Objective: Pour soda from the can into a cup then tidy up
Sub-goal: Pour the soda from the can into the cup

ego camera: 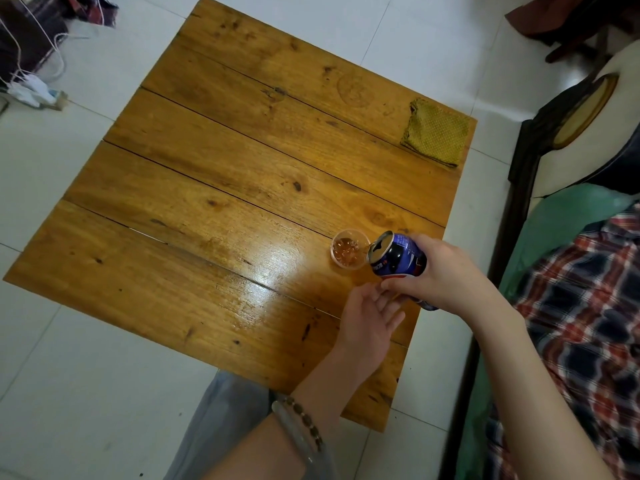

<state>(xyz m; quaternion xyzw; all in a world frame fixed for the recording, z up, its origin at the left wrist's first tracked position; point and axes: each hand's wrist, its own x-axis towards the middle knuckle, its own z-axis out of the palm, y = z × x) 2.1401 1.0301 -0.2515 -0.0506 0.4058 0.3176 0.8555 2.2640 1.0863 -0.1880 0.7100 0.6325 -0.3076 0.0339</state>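
A blue soda can (pixel 398 255) is tipped to the left, its open top over the rim of a small clear cup (pixel 349 251). A thin stream runs into the cup, which holds brown fizzy soda. My right hand (pixel 440 275) grips the can around its body. My left hand (pixel 369 320) hovers just below the can with relaxed fingers, its fingertips near the can's underside, holding nothing. The cup stands on the wooden table (pixel 207 202) near its right edge.
A folded yellow dotted cloth (pixel 437 136) lies at the table's far right corner. A dark-framed seat with green and plaid fabric (pixel 581 292) stands to the right. Cables and a plug (pixel 31 88) lie on the tiled floor at far left.
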